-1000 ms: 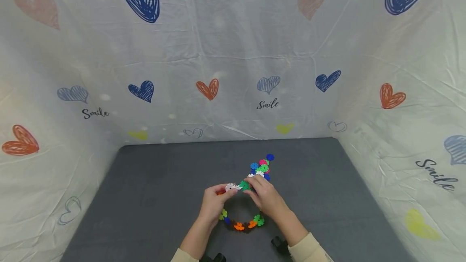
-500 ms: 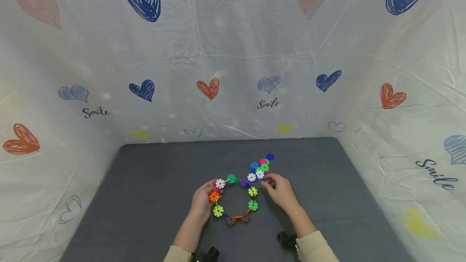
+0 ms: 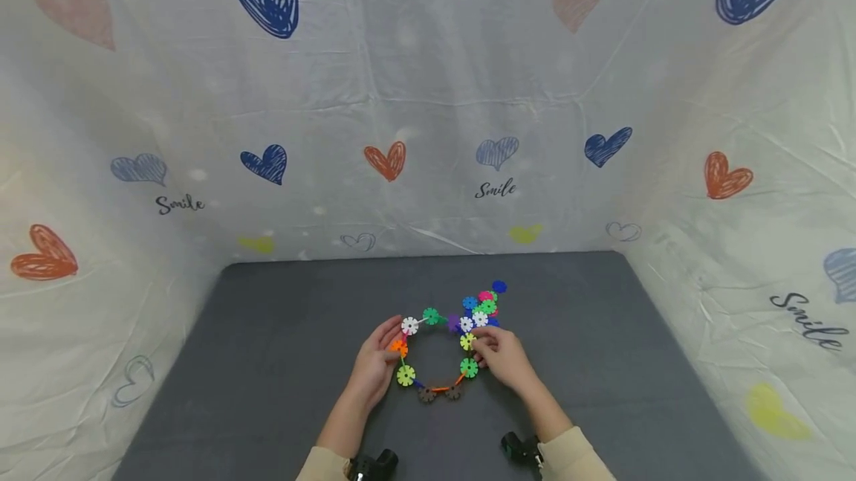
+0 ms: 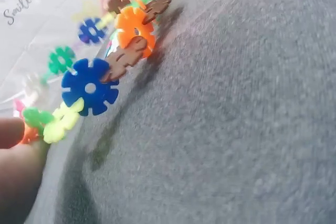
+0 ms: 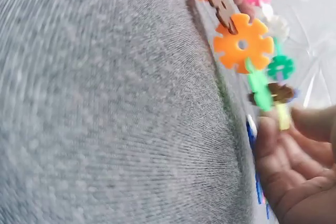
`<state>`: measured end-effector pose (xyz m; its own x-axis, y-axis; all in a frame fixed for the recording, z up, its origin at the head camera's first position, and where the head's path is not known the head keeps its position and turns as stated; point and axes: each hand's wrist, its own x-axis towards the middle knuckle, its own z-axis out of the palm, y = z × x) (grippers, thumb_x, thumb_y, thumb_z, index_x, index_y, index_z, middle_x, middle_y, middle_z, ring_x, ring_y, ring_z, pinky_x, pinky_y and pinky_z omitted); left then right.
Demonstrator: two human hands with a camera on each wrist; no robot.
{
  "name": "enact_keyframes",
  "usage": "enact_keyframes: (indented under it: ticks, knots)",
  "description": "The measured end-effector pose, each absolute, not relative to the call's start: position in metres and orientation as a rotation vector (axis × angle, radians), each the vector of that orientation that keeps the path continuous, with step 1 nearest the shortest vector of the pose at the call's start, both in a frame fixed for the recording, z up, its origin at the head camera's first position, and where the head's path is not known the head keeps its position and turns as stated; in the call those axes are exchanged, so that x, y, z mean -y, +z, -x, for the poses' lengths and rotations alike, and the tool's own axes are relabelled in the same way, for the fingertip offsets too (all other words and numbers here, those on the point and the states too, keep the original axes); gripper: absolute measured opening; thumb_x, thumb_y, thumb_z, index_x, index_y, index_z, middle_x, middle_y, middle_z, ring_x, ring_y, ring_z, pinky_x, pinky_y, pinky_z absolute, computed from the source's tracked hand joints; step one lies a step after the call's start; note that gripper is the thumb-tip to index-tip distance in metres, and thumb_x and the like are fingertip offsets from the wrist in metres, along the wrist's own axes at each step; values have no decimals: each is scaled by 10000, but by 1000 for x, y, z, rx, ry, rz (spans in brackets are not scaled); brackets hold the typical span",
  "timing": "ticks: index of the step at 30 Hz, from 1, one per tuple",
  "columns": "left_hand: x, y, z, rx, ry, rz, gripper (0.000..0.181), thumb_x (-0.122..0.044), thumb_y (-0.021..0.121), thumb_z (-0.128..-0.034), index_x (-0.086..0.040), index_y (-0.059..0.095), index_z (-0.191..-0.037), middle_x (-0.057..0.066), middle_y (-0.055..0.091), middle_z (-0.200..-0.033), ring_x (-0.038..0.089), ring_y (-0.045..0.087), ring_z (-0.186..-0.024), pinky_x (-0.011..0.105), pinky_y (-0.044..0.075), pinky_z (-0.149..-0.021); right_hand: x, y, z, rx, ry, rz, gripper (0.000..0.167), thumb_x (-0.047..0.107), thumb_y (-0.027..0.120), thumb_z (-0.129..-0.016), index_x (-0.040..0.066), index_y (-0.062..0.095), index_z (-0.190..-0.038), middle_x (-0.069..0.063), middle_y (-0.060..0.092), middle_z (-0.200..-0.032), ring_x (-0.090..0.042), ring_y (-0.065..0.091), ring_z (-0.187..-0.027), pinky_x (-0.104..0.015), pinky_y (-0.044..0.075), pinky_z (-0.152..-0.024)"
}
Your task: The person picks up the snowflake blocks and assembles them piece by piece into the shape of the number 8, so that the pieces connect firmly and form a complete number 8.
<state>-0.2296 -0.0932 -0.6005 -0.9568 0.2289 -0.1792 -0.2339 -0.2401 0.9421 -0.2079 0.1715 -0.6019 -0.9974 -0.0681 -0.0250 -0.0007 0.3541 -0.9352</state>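
A ring of interlocking snowflake discs (image 3: 431,316) in green, white, orange, yellow, brown and purple spans the space between both hands. At its left side my left hand (image 3: 374,362) holds the ring by an orange disc (image 3: 399,348), thumb in front. On the opposite side the fingers of my right hand (image 3: 504,358) pinch it at a yellow disc (image 3: 468,341). A blue disc (image 4: 90,86) on the near part hangs above the cloth in the left wrist view. The right wrist view shows a large orange disc (image 5: 243,43) joined to brown and green ones.
Just behind the ring lies a small pile of loose discs (image 3: 487,306), blue, white, green and pink. Dark grey cloth covers the table (image 3: 301,332). A white curtain (image 3: 428,94) printed with hearts surrounds its back and sides.
The right hand went from the ring's top, off to its right beside the pile, and now grips its right side. The left hand slid left along the ring. The ring now appears slightly farther back.
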Motion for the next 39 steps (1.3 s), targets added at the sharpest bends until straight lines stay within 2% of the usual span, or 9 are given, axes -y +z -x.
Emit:
enact_keyframes:
  ticks: [5, 9, 11, 13, 16, 19, 22, 30, 39]
  knots:
    - [97, -602, 230, -1607, 2384, -75, 753, 251, 299, -868, -20, 270, -1569, 186, 246, -1646, 339, 230, -1525, 322, 329, -1154, -172, -599, 209, -2445, -2010, 24, 209, 25, 665, -960, -18, 698, -1162, -183, 731, -904, -193, 698, -708, -354, 596, -648]
    - [96, -600, 231, -1588, 2417, -77, 701, 229, 298, -907, -30, 301, -1558, 179, 287, -1627, 303, 292, -1495, 257, 385, -1119, -173, -596, 207, -2408, -2118, 37, 225, 39, 674, -958, -35, 699, -1168, -236, 720, -912, -207, 694, -711, -373, 600, -661]
    - [95, -599, 231, -1598, 2416, -79, 631, 192, 297, -960, -23, 307, -1554, 196, 307, -1611, 293, 331, -1470, 265, 401, -1114, -173, -595, 205, -2403, -2148, 34, 228, 44, 679, -955, -35, 703, -1168, -245, 717, -908, -199, 691, -707, -362, 598, -660]
    - [93, -599, 232, -1601, 2411, -68, 566, 143, 305, -1009, -21, 318, -1550, 209, 334, -1594, 291, 368, -1447, 333, 380, -1149, -175, -595, 204, -2402, -2176, 33, 226, 41, 683, -952, -38, 709, -1162, -254, 715, -904, -188, 690, -705, -343, 594, -656]
    - [90, -596, 233, -1637, 2379, -50, 505, 60, 341, -1054, -31, 327, -1550, 219, 357, -1581, 310, 388, -1443, 482, 286, -1201, -176, -594, 203, -2404, -2220, 42, 218, 31, 690, -943, -38, 718, -1148, -266, 707, -889, -165, 683, -699, -312, 591, -656]
    - [88, -591, 236, -1650, 2362, -4, 498, 40, 370, -1053, -54, 354, -1542, 211, 377, -1573, 336, 388, -1447, 559, 214, -1208, -178, -593, 204, -2412, -2245, 63, 220, 24, 692, -939, -48, 717, -1146, -279, 701, -886, -139, 680, -697, -284, 591, -658]
    - [85, -588, 239, -1652, 2352, 15, 501, 40, 374, -1050, -43, 344, -1543, 225, 386, -1565, 346, 410, -1429, 583, 214, -1202, -180, -591, 205, -2418, -2254, 56, 222, 20, 694, -936, -53, 717, -1144, -276, 706, -889, -113, 678, -696, -262, 587, -655]
    - [88, -584, 237, -1580, 2418, 43, 511, 74, 325, -1044, -11, 323, -1548, 239, 364, -1575, 348, 369, -1465, 543, 238, -1209, -179, -592, 206, -2440, -2219, 58, 250, 87, 696, -951, -32, 716, -1170, -255, 706, -921, -105, 689, -715, -313, 601, -669]
    - [94, -584, 233, -1596, 2434, 93, 513, 82, 337, -1033, -10, 344, -1538, 236, 391, -1560, 346, 396, -1451, 559, 226, -1205, -173, -590, 208, -2402, -2221, 90, 242, 57, 696, -946, -61, 707, -1157, -271, 705, -902, -119, 681, -696, -312, 596, -661]
